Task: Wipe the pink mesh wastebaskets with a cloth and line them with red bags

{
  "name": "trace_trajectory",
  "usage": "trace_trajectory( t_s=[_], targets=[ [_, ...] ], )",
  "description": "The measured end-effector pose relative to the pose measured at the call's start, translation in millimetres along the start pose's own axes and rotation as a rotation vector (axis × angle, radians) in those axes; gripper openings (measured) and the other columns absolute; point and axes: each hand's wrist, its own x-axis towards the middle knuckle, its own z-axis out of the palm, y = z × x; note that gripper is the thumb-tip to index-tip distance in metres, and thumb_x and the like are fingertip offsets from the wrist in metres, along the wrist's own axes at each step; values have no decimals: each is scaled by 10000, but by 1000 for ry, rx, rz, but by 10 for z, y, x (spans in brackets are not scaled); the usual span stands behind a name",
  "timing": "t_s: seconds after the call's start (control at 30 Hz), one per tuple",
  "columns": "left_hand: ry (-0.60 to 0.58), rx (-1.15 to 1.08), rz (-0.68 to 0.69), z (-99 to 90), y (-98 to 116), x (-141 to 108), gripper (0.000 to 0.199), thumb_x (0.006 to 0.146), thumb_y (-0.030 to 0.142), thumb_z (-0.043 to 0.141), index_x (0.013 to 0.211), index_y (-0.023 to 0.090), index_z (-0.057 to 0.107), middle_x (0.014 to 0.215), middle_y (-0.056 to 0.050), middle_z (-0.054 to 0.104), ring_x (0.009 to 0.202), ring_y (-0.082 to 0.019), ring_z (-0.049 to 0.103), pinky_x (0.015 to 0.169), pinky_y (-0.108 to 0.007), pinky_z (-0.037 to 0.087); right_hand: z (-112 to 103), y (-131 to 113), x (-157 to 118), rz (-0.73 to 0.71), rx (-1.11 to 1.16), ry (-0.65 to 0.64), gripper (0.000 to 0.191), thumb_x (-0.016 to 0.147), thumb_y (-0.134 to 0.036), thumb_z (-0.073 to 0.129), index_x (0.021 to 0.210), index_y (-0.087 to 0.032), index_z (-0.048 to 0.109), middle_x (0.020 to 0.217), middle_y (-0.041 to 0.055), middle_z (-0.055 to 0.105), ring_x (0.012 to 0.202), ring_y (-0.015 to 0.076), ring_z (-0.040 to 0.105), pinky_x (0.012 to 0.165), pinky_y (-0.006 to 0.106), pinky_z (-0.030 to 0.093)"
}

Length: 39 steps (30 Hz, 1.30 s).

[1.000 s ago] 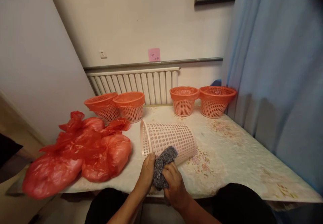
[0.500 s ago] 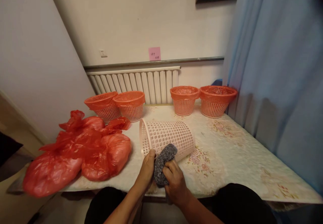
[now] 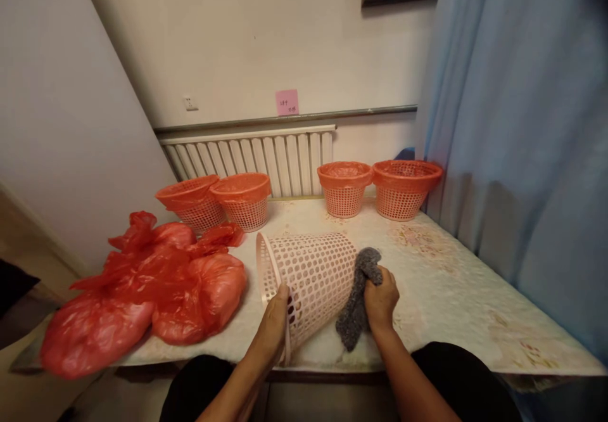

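Observation:
A pale pink perforated plastic wastebasket [image 3: 313, 276] lies on its side on the table, its open rim toward the left. My left hand [image 3: 273, 324] grips that rim at the near side, thumb on the outside; the other fingers are mostly hidden. Bunched in my right hand [image 3: 382, 298] is a dark grey cloth [image 3: 354, 308], which hangs down beside the basket's base at the right. The cloth is close against the base; whether it touches cannot be made out.
Several tied red plastic bags [image 3: 156, 282] are heaped at the left. Red-lined baskets stand along the back, including one left of centre [image 3: 244, 210] and one at far right [image 3: 403, 200]. A floral cloth covers the table [image 3: 451, 308]. A blue curtain [image 3: 513, 156] borders the right side.
My right hand has moved the grey cloth rightward from near the rim to the basket's base end. The basket has tilted a little, its rim coming nearer to me.

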Motion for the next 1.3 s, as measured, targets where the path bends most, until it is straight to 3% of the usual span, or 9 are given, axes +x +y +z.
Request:
trace_trajectory(
  t_s=[0.1,0.2,0.33,0.43,0.53,0.67,0.87,1.13,1.3],
  targets=[
    [16,-19,-20,-1,22,-4,537,888,555,459,1157,126,638,1094,-183,713,1100,-296,637,1030,-473,412,16,-39,7,28,17,-1,283,705,-154,453,947,-176,596,901,76,598,866,235,524,810,379,438],
    [-14,-54,-18,58,79,5,528,916,538,403,1189,142,620,1102,-169,713,1089,-285,643,1011,-462,431,-5,-298,-158,-62,139,-100,320,697,-115,444,972,-192,588,940,68,600,916,234,536,850,389,439],
    [-66,-79,24,154,148,32,568,887,584,425,1133,120,642,1029,-153,735,1006,-276,673,952,-421,474,-114,-748,-572,-329,346,-314,458,626,-35,404,1020,-208,561,991,67,571,962,222,525,865,384,448],
    [-36,-19,119,147,146,59,612,828,642,482,1067,104,651,947,-128,745,919,-266,681,889,-391,497,-207,-985,-867,-538,419,-480,433,594,-44,411,975,-193,554,937,69,540,875,219,510,759,369,461],
    [-24,136,222,48,74,70,602,819,664,469,997,119,652,911,-97,735,867,-247,660,836,-363,496,-240,-1056,-991,-569,408,-529,415,559,-47,405,926,-182,543,885,68,506,821,215,488,696,358,453],
    [29,372,379,-119,-98,60,511,805,619,532,938,137,635,887,-68,704,894,-240,620,867,-338,465,-192,-954,-913,-549,387,-504,484,574,-35,405,1013,-182,546,934,80,499,860,223,491,728,373,459],
    [-12,381,328,-209,-235,136,479,808,624,516,839,154,602,771,-45,652,788,-220,607,794,-328,474,-68,-655,-655,-360,346,-394,495,595,-10,385,1026,-189,550,972,75,519,946,217,506,853,378,448],
    [49,403,341,-166,-202,132,500,763,673,521,775,174,551,711,-19,609,681,-191,576,667,-302,475,127,-183,-331,263,166,-174,315,682,-208,455,948,-158,615,984,104,626,982,265,550,918,387,405],
    [119,410,356,-110,-268,138,518,734,693,523,718,177,560,621,-12,586,617,-192,570,601,-297,468,178,-197,-419,420,154,-182,334,684,-246,458,955,-159,632,882,93,677,866,260,606,825,359,447]
  ],
)
